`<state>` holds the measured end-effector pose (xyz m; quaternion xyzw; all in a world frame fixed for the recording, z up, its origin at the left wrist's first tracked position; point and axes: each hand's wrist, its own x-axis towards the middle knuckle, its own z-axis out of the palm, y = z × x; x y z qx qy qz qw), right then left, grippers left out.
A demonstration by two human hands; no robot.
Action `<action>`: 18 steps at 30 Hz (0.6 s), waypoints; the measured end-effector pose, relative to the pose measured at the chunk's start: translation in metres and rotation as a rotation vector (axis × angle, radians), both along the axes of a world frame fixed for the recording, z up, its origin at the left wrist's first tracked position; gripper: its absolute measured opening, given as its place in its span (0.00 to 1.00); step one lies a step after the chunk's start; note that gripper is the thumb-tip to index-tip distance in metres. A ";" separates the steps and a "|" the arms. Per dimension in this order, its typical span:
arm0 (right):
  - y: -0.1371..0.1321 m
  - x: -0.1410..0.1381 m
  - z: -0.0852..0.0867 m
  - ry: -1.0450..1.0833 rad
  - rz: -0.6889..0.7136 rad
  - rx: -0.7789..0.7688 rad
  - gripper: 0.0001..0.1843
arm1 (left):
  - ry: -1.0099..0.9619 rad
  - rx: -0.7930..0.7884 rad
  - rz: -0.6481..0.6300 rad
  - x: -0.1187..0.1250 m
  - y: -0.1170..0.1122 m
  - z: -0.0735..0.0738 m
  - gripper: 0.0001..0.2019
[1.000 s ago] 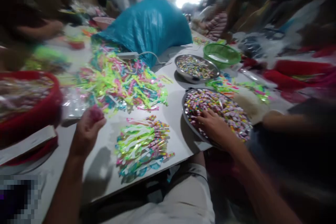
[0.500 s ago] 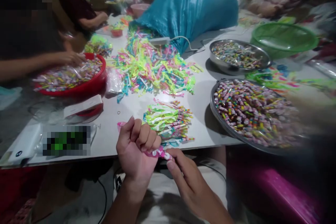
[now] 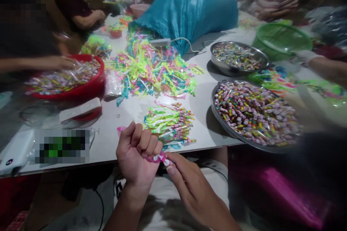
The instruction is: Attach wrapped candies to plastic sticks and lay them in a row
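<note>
My left hand (image 3: 141, 151) is closed, palm up, around a pink plastic piece (image 3: 159, 156) that shows white patches; most of it is hidden in the fist. Between thumb and fingers, my right hand (image 3: 187, 180) pinches a small wrapped candy roll (image 3: 169, 163) against the pink piece's end. Whether the two are joined I cannot tell. Just beyond my hands, a bundle of yellow-green plastic pieces with candy rolls (image 3: 169, 121) lies on the white table (image 3: 202, 115). A pile of loose coloured plastic pieces (image 3: 159, 70) spreads out behind it.
Metal bowls of candy, one near (image 3: 255, 112) and one farther (image 3: 238, 56), stand right, by a green basket (image 3: 282, 41). At left, a co-worker's hand (image 3: 65, 63) reaches over a red basin (image 3: 94, 79). A blue sack (image 3: 189, 11) lies behind. Another person's arm (image 3: 328, 66) reaches in at right.
The view has shifted slightly, so everything sits a little farther left. My hands keep nearly the same hold. A co-worker's arm at the right now shows near the green basket.
</note>
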<state>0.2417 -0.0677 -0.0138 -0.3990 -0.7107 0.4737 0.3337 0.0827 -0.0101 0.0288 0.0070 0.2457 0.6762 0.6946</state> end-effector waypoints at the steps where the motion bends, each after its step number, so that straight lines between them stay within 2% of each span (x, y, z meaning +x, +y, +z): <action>1: 0.000 0.000 0.000 0.013 -0.002 -0.032 0.18 | -0.001 0.001 0.002 0.000 0.000 0.000 0.24; 5: 0.001 0.002 0.003 0.084 -0.016 -0.241 0.12 | -0.028 0.011 -0.013 0.001 -0.002 -0.003 0.24; 8: 0.003 0.008 0.006 0.084 0.014 -0.292 0.13 | -0.043 0.031 -0.024 0.003 -0.004 -0.006 0.25; 13: 0.009 0.012 0.006 -0.018 0.050 -0.203 0.14 | -0.016 0.001 0.029 0.008 -0.003 -0.012 0.25; 18: 0.012 0.008 -0.003 -0.168 0.049 -0.012 0.18 | 0.011 -0.079 0.099 0.008 0.001 -0.018 0.26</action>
